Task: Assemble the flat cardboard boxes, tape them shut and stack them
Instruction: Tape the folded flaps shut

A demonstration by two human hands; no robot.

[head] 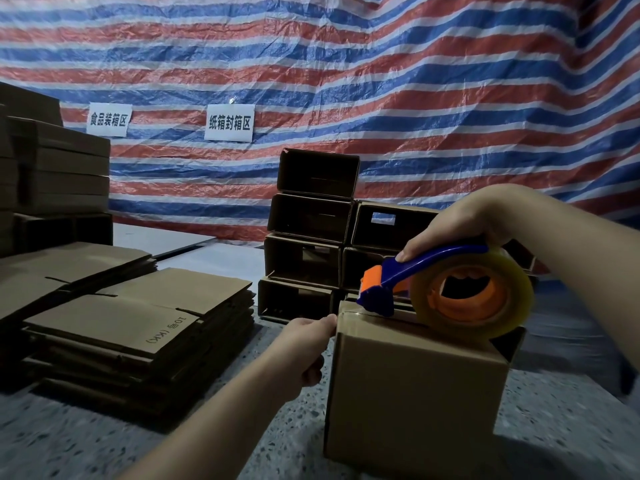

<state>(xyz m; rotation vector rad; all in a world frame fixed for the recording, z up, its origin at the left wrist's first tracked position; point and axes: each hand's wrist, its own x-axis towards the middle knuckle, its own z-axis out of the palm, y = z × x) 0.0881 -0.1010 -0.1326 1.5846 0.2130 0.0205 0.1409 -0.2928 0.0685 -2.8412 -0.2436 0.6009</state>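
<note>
From the head view we see a box (415, 386) standing on the speckled floor (86, 441), its top flaps folded down. Our right hand (460, 223) curls its grip round the blue handle of a tape dispenser (446, 289), whose clear roll rests on the box top with the orange cutter end over the seam. Our left hand (304, 344) presses its fingers against the box's upper left edge; how wide that grip is we cannot tell. Left of the box lie flat boxes (138, 317) in piles. Behind it, open boxes (311, 233) are stacked against a striped tarp (381, 81).
</note>
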